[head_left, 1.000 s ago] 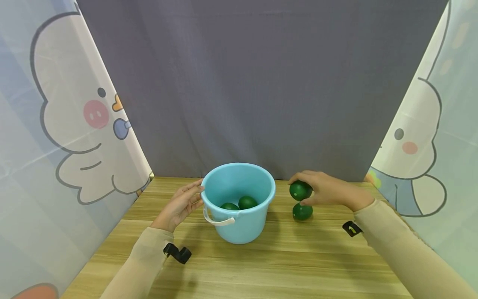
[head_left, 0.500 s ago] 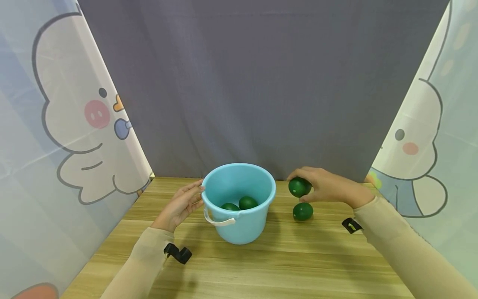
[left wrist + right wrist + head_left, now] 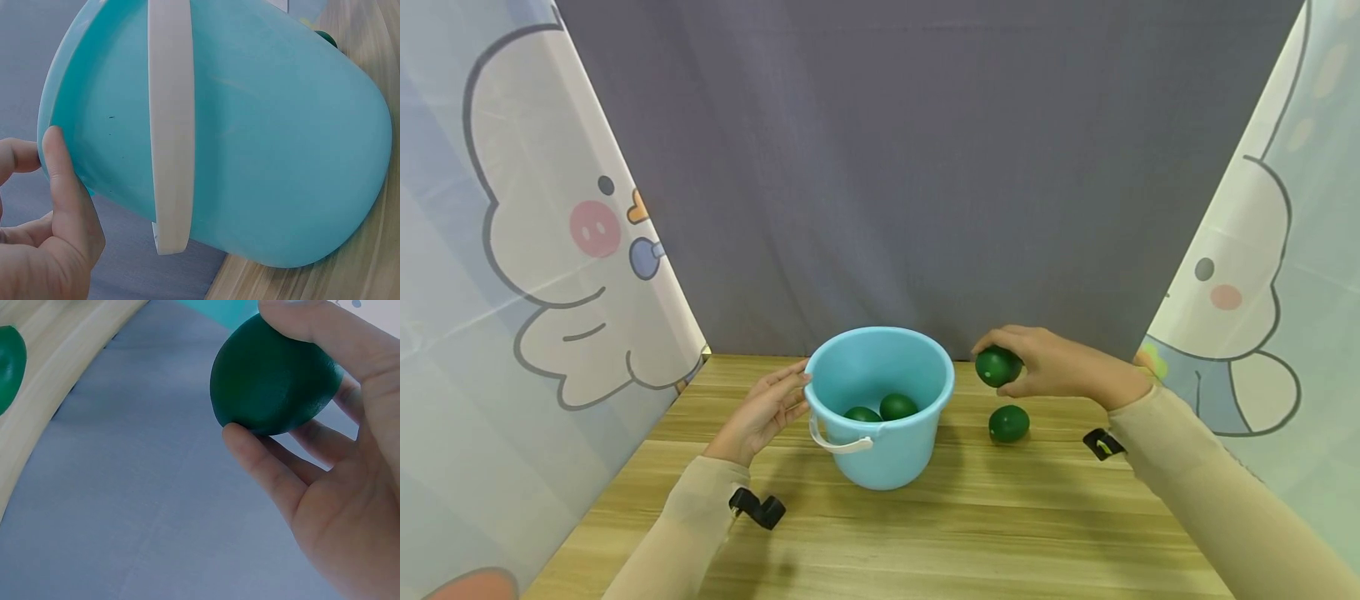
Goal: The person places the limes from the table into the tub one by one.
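Note:
A light blue bucket [image 3: 883, 454] with a white handle [image 3: 842, 446] stands upright on the wooden table. My left hand [image 3: 767, 410] holds its left rim, thumb [image 3: 61, 165] and forefinger meeting at the lip in the left wrist view. Inside the bucket lie dark green oval fruits [image 3: 898, 407], two of them showing. To the right of the bucket, my right hand [image 3: 1045, 362] grips another smooth green fruit [image 3: 269, 378] between thumb and fingertips, above the table. Below that hand, one more green fruit [image 3: 1008, 424] lies on the wood.
The wooden table [image 3: 940, 542] ends at a dark grey curtain [image 3: 880, 183] behind the bucket. Pale curtains with cartoon animals hang at the left [image 3: 475, 350] and right [image 3: 1315, 333]. Each wrist carries a black mount.
My right hand has lifted its fruit a little higher and slightly left, away from the fruit lying on the table. The left hand and the bucket have stayed in place.

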Demonstrator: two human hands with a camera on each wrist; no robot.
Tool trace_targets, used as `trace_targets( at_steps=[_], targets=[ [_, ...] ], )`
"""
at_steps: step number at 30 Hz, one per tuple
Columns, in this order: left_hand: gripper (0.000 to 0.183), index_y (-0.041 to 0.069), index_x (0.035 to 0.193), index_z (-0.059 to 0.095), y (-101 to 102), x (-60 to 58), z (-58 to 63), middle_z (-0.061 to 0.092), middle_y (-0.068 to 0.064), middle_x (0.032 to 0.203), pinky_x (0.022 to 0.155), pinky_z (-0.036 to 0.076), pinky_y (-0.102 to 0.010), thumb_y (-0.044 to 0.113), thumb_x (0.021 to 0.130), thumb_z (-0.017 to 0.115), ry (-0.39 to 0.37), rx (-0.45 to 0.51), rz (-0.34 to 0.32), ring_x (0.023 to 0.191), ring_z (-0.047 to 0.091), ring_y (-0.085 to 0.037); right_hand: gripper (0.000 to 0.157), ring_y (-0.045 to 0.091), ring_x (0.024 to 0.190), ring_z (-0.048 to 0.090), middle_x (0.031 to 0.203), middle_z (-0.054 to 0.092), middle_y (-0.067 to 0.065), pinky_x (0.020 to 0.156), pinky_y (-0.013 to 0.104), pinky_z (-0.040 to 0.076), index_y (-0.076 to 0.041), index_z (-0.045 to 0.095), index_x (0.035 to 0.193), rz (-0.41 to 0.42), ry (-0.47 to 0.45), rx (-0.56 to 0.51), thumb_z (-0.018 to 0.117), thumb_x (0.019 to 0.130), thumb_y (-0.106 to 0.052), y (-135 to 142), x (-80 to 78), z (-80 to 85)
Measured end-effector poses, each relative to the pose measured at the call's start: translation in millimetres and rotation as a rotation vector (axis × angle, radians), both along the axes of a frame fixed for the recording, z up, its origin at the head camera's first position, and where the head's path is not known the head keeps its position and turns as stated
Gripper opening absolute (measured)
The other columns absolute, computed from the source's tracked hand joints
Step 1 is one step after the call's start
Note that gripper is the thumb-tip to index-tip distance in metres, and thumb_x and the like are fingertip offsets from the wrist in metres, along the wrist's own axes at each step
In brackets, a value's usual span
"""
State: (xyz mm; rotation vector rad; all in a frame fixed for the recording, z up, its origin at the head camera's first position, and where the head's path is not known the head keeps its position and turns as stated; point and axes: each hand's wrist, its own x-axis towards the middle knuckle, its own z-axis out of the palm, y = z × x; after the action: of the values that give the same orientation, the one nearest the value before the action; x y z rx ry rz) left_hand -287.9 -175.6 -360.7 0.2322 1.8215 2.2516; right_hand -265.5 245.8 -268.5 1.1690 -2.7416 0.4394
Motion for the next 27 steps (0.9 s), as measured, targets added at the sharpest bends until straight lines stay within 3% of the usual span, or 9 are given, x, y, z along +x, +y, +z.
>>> trace_targets(
  at_steps=[10, 17, 27],
  targets=[
    [0.057, 0.001, 0.154, 0.036, 0, 0.4, -0.4, 0.048, -0.016, 0.142, 0.075, 0.057, -0.015, 0.012, 0.102, 0.057, -0.003, 0.011, 0.003, 0.089, 0.066, -0.007, 0.054, 0.016, 0.096, 0.059, 0.116, 0.061, 0.004, 0.078, 0.033, 0.058, -0.014, 0.061, 0.126, 0.013, 0.015, -0.015, 0.086, 0.078, -0.010, -8, -1.3, 5.2],
    [0.057, 0.000, 0.153, 0.037, 2, 1.2, -0.5, 0.051, -0.015, 0.138, 0.074, 0.057, -0.014, 0.010, 0.101, 0.057, -0.012, 0.015, 0.012, 0.086, 0.066, -0.007, 0.053, 0.016, 0.097, 0.058, 0.119, 0.061, 0.002, 0.080, 0.038, 0.058, -0.015, 0.061, 0.128, 0.000, -0.032, -0.024, 0.084, 0.081, -0.009, -15, 0.6, 9.9],
    [0.057, 0.001, 0.153, 0.037, 2, 0.7, -0.9, 0.049, -0.015, 0.141, 0.075, 0.057, -0.015, 0.011, 0.102, 0.058, -0.005, 0.008, 0.011, 0.093, 0.066, -0.009, 0.052, 0.015, 0.095, 0.057, 0.117, 0.061, 0.000, 0.080, 0.040, 0.058, -0.017, 0.060, 0.127, 0.033, -0.019, -0.024, 0.083, 0.081, -0.009, -22, -4.5, 13.3]
  ],
)
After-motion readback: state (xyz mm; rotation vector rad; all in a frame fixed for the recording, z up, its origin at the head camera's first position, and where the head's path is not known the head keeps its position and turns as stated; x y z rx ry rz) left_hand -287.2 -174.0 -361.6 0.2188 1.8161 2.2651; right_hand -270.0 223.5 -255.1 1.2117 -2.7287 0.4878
